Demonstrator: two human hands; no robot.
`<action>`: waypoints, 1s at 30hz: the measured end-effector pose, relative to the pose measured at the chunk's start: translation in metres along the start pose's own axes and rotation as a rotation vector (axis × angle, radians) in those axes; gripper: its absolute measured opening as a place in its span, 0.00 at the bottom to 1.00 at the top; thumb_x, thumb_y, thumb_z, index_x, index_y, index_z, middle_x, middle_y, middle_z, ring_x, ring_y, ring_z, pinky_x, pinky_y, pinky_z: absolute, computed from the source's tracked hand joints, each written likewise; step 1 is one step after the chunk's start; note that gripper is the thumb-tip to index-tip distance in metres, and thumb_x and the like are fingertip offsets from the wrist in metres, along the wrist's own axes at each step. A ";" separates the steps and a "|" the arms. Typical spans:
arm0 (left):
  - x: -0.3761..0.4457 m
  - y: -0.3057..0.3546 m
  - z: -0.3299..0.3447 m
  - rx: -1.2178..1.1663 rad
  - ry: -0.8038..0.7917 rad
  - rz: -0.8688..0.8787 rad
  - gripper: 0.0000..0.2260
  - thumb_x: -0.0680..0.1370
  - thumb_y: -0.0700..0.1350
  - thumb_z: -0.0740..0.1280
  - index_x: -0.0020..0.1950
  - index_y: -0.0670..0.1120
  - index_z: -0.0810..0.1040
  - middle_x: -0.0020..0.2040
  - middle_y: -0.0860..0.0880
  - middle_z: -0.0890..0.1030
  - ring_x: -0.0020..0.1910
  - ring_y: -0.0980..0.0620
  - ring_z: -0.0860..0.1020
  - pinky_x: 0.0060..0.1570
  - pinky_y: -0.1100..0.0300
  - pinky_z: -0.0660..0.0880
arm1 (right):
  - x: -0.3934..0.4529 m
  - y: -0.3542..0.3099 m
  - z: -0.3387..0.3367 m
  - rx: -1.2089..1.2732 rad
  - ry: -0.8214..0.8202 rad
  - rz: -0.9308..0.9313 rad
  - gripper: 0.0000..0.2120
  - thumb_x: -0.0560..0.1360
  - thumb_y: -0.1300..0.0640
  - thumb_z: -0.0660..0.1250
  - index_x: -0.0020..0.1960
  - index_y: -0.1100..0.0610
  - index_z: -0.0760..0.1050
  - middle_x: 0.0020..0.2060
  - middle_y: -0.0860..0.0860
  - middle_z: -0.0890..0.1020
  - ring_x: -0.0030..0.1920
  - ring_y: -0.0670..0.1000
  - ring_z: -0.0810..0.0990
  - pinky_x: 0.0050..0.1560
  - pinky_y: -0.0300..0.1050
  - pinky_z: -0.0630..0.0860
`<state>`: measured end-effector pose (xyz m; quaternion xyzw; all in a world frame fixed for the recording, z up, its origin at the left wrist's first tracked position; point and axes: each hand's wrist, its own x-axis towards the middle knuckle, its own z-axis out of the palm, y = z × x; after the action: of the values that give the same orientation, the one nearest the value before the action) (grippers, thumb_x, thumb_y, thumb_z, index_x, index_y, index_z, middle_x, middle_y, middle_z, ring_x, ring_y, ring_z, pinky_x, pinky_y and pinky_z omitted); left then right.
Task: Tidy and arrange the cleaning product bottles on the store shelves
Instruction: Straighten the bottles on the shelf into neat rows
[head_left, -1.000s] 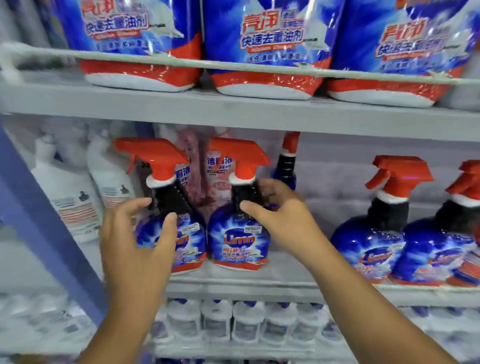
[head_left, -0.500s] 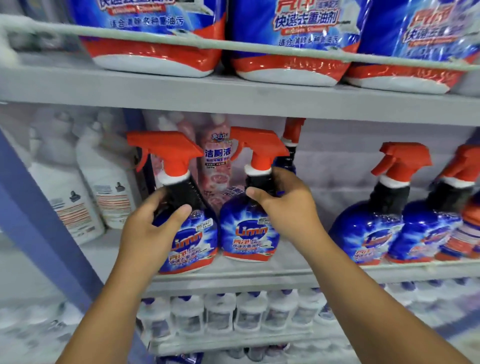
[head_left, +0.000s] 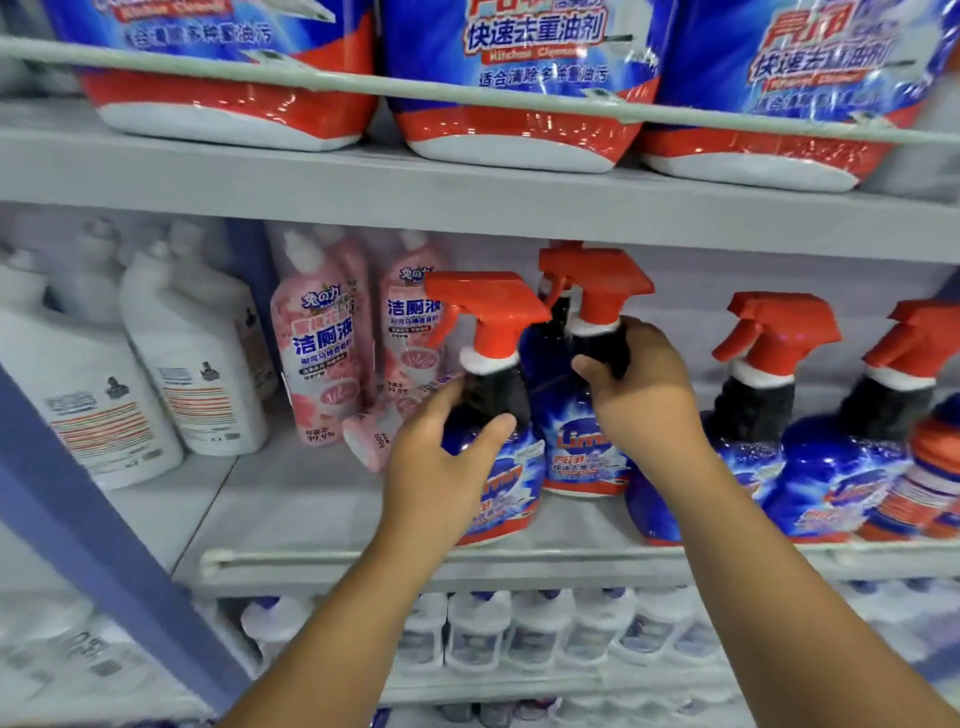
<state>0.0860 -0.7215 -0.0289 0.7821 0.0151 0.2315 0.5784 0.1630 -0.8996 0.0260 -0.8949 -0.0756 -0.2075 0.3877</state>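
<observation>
My left hand (head_left: 441, 467) and right hand (head_left: 641, 395) each grip spray bottle neck, fingers curled. Risk: left spray bottle (head_left: 498, 467) near shelf front edge (head_left: 467, 558); toppled pink bottle (head_left: 371, 441) just beside, liable to snag.

This is a shop. Grey metal shelves (head_left: 467, 197) hold many of the same things in rows. Above the two gripped spray bottles sit big blue and red refill bags (head_left: 519, 78). Left of them stand pink bottles (head_left: 322, 358) and white jugs (head_left: 197, 358). Below them are rows of small white bottles (head_left: 519, 629).
</observation>
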 end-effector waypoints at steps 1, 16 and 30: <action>-0.001 0.000 0.007 0.001 -0.003 0.001 0.15 0.77 0.48 0.74 0.60 0.63 0.78 0.54 0.71 0.80 0.57 0.73 0.76 0.54 0.78 0.67 | 0.002 0.004 0.001 0.007 -0.003 0.016 0.09 0.78 0.61 0.70 0.58 0.60 0.78 0.49 0.54 0.82 0.49 0.54 0.80 0.39 0.33 0.63; 0.084 -0.059 -0.026 0.399 -0.097 -0.053 0.17 0.78 0.56 0.71 0.65 0.52 0.79 0.57 0.55 0.83 0.54 0.52 0.82 0.54 0.61 0.76 | -0.045 -0.010 -0.002 0.081 0.186 0.038 0.25 0.76 0.60 0.72 0.71 0.58 0.71 0.61 0.55 0.73 0.54 0.43 0.69 0.55 0.28 0.62; 0.071 -0.077 -0.033 0.898 -0.229 -0.193 0.24 0.67 0.65 0.70 0.59 0.55 0.80 0.53 0.51 0.84 0.51 0.46 0.84 0.49 0.56 0.80 | -0.096 -0.080 0.034 0.550 -0.174 -0.045 0.12 0.79 0.64 0.67 0.54 0.47 0.79 0.53 0.45 0.83 0.52 0.44 0.82 0.50 0.33 0.76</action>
<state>0.1557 -0.6459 -0.0672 0.9704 0.1223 0.0596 0.1997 0.0630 -0.8171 0.0166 -0.7687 -0.1820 -0.1101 0.6032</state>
